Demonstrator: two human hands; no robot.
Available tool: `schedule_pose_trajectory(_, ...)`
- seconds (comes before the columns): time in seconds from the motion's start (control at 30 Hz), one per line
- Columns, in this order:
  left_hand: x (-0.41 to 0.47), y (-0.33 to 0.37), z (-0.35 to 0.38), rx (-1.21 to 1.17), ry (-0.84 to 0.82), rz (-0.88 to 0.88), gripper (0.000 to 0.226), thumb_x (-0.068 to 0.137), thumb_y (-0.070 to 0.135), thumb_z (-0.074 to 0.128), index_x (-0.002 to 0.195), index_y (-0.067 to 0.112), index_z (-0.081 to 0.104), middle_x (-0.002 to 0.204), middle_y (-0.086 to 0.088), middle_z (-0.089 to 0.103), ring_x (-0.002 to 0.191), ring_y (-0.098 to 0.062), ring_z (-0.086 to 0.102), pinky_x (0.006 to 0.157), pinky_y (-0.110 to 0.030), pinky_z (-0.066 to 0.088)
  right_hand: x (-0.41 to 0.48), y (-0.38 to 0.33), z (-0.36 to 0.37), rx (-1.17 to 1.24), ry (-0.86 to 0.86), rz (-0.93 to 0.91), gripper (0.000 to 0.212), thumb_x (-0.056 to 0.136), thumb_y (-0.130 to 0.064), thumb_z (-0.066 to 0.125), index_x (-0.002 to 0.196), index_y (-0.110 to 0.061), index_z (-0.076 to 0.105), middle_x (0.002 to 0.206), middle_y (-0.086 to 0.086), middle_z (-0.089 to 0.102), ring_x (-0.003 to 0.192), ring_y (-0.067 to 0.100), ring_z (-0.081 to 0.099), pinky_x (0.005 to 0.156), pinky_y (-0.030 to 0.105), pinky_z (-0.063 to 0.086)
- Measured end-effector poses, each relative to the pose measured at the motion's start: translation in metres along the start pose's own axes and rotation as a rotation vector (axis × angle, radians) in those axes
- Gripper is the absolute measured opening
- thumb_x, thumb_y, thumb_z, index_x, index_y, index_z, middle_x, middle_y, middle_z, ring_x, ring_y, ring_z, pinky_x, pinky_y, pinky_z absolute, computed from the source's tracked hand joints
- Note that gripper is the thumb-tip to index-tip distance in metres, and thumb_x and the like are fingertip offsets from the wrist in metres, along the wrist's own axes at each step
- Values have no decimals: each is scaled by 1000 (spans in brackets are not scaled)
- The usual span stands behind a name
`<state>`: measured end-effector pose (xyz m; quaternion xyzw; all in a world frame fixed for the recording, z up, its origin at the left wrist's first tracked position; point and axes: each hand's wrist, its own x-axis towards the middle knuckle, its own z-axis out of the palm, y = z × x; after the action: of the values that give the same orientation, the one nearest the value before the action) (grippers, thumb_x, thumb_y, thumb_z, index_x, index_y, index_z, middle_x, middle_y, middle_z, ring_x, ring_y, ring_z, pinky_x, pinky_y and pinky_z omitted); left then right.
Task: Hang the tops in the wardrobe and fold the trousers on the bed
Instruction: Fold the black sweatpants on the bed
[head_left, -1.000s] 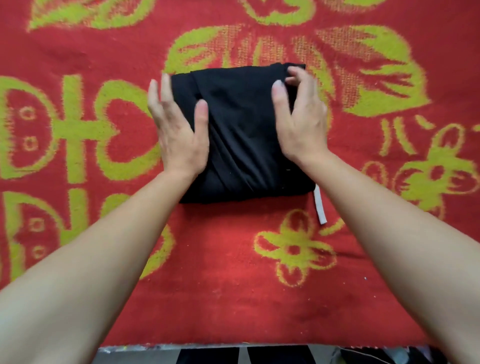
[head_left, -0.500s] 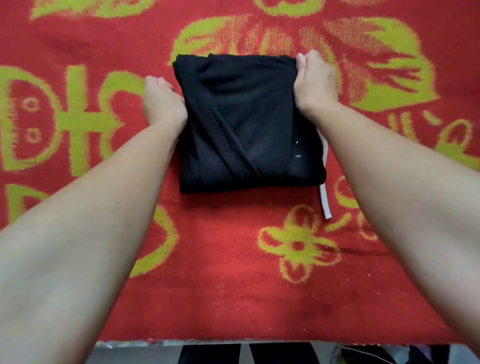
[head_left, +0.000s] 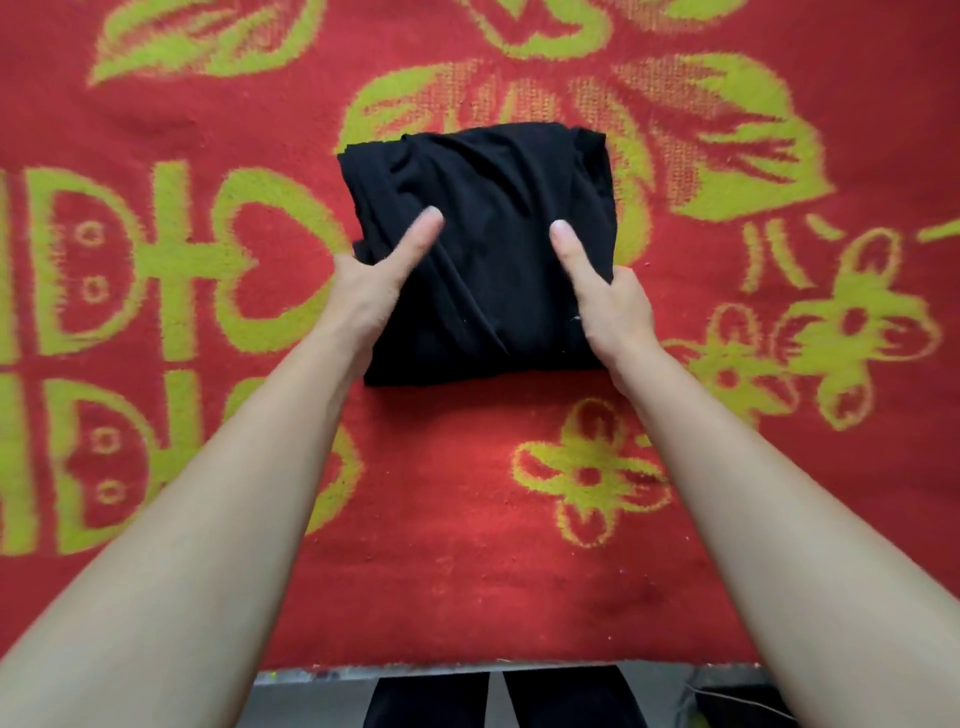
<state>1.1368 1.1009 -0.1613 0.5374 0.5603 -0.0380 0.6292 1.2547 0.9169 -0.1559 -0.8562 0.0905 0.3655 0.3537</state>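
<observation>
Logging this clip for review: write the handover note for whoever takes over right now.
Left grip: pinches the folded black trousers at their near left side, thumb on top.
Right grip: same at the near right side.
Trousers sit as a compact bundle on the red blanket.
Done: this fold. Left: place it; tops and wardrobe not in view.

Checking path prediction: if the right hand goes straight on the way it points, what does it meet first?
Likely the folded black trousers: the right hand grips their edge, thumb on top. Beyond them, only the red blanket.
</observation>
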Motion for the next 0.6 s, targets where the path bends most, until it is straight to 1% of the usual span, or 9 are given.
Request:
schedule_pose_trajectory(0.03,3,1,-3,-37,-62,4,101,51,67,86,129,10,57,120,6,69,109,-11,67,100,-35,50,1,-2,-2,15,-46,-25,91,54,-96,58,111,-26,71,109,-12,72,106,16,66,102,41,49)
schedule_pose_trajectory(0.1,11,3,-9,-87,-143,-30,71,58,47,92,115,11,67,102,1,76,93,-14,73,88,-36,58,5,-8,-4,40,-141,-41,92,48,-87,74,118,-28,71,111,-16,72,106,10,67,101,36,51)
schedule_pose_trajectory(0.17,18,7,-12,-99,-241,-77,64,65,39,89,118,11,67,105,-2,76,96,-18,73,87,-37,58,10,-15,-1,26,-241,-38,104,42,-79,83,128,-23,65,119,-14,70,110,9,65,102,34,50)
schedule_pose_trajectory(0.2,21,7,-14,-113,-308,-91,61,69,36,87,121,11,67,110,-4,75,100,-20,72,88,-37,57,13,-17,2,12,-281,-53,105,42,-73,87,131,-22,64,121,-13,69,110,9,65,102,34,50)
schedule_pose_trajectory(0.27,22,3,-19,-163,-413,-114,51,76,30,81,121,10,68,115,-7,73,106,-22,70,86,-35,57,17,-19,9,13,-326,-96,92,47,-58,92,128,-21,66,117,-13,71,107,8,68,100,35,52)
schedule_pose_trajectory(0.33,17,-3,-25,-264,-452,-142,39,83,26,75,118,9,70,118,-10,71,110,-24,68,80,-35,59,18,-15,13,103,-379,-100,72,60,-42,93,124,-19,68,112,-8,75,103,12,71,98,38,55)
schedule_pose_trajectory(0.43,6,-13,-24,-459,-462,-156,35,92,26,66,120,5,68,123,-14,69,114,-27,66,84,-40,59,11,-3,17,269,-479,-36,55,72,-25,88,122,-15,68,107,0,77,98,19,74,88,43,59)
schedule_pose_trajectory(0.5,-7,-19,-21,-537,-446,-170,40,95,31,62,126,5,64,125,-14,67,116,-27,65,91,-43,57,1,3,15,336,-501,-21,56,72,-23,85,124,-12,67,110,3,76,101,22,73,88,42,58)
schedule_pose_trajectory(0.6,-37,-25,-26,-539,-424,-181,50,95,39,62,133,7,59,129,-10,66,119,-23,63,101,-44,51,-20,7,-2,393,-532,-22,61,70,-25,84,127,-11,66,117,5,74,108,25,71,91,41,57)
